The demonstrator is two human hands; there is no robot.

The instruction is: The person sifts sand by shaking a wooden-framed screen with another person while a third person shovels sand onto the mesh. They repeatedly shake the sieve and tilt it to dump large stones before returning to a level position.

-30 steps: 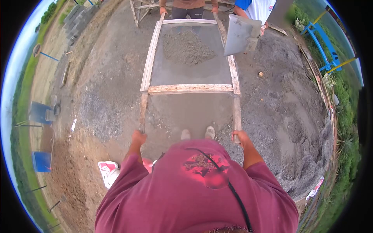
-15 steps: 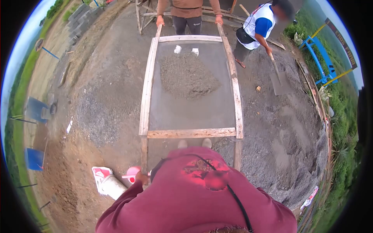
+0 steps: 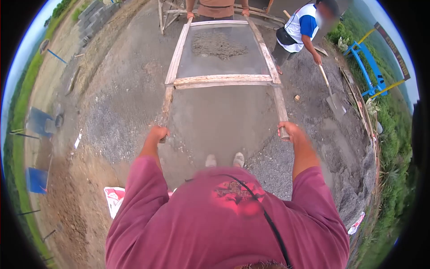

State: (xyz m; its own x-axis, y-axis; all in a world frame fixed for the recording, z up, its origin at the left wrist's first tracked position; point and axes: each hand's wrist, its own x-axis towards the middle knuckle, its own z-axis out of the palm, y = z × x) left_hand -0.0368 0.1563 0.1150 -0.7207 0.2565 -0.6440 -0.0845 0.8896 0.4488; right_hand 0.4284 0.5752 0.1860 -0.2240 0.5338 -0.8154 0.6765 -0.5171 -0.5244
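Note:
A wooden-framed sieve [image 3: 222, 80] with a mesh bottom is held out in front of me, pushed far away. A heap of coarse sand [image 3: 218, 45] lies on the mesh at its far end. My left hand [image 3: 157, 134] grips the left handle rail and my right hand [image 3: 289, 131] grips the right one, both arms stretched out. A second person [image 3: 217, 7] at the far end holds the other two handles. Fine sifted sand [image 3: 215, 119] covers the ground under the frame, in front of my shoes.
A person in a blue and white shirt [image 3: 299, 28] stands at the right with a shovel [image 3: 333, 98] resting on a sand heap [image 3: 340, 148]. A white and red sack [image 3: 114, 198] lies at my left. Blue containers [image 3: 38, 123] stand far left. Grass borders both sides.
The sieve has swung away from me, after being pulled close half a second ago. My arms have gone from bent to stretched. The shovel person has lowered the blade to the sand heap.

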